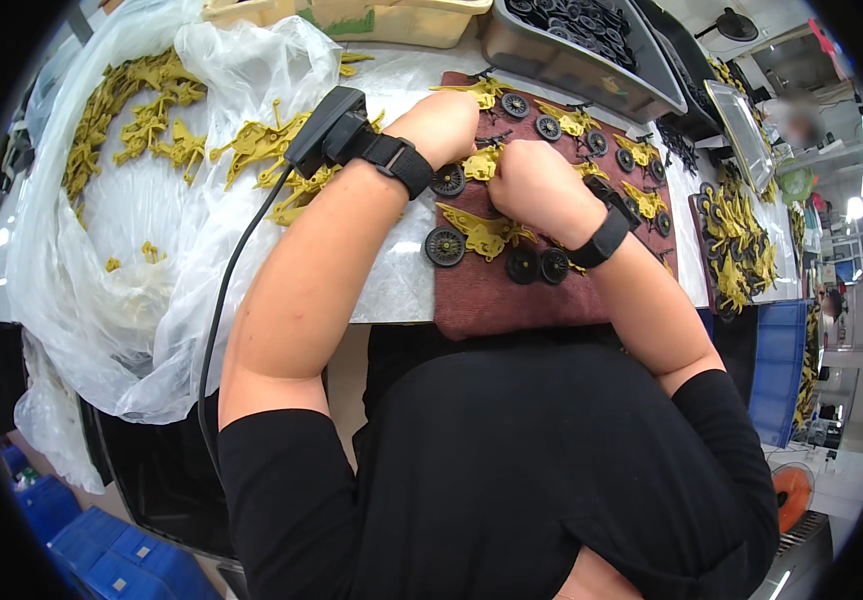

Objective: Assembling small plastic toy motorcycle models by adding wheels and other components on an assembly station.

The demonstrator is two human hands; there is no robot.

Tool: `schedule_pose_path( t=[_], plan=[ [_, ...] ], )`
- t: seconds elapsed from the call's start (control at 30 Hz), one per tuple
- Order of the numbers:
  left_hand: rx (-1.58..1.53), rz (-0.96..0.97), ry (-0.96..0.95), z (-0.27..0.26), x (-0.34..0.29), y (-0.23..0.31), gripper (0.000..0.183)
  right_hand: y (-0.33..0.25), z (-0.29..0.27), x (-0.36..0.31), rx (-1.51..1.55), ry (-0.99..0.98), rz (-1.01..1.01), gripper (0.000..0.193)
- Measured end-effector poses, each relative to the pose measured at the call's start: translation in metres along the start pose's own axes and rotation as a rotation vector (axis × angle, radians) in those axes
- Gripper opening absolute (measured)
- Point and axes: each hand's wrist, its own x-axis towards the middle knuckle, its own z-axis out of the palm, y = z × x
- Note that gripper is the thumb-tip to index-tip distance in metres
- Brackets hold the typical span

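My left hand [443,128] is curled closed at the left part of a dark red mat [511,305]; its fingertips are hidden. Just right of it, my right hand [539,188] is closed in a fist against a yellow plastic frame [481,163], like a small toy motorcycle body. A black spoked wheel [447,180] lies at that frame's left end. Nearer to me lies another yellow frame [486,235], with a black wheel [444,246] at its left and two more wheels [538,265] below it. Several similar frames with black wheels [548,127] lie in rows across the mat.
At left, a clear plastic bag [141,300] spreads open around a pile of yellow frames [116,110]. A grey bin [651,90] of black wheels and a cream tray [401,25] stand at the back. On the right, a second mat holds yellow frames [736,240] beside a blue crate [779,370].
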Motion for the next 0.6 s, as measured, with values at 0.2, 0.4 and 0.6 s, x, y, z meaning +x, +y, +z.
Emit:
schedule_pose_path(
  t=[0.2, 0.4, 0.6],
  plan=[
    [-0.057, -0.048, 0.073, -0.001, -0.010, -0.001, 0.027, 0.006, -0.009, -0.010, -0.065, -0.061, -0.155, 0.014],
    [-1.166, -0.375, -0.029, -0.033, -0.041, 0.050, 0.036, 0.012, -0.014, -0.039, 0.464, 0.473, -0.257, 0.017],
    [-1.393, -0.419, 0.041, -0.022, -0.062, 0.073, 0.041, 0.005, -0.004, -0.053, 0.784, 0.398, -0.214, 0.023]
  ],
)
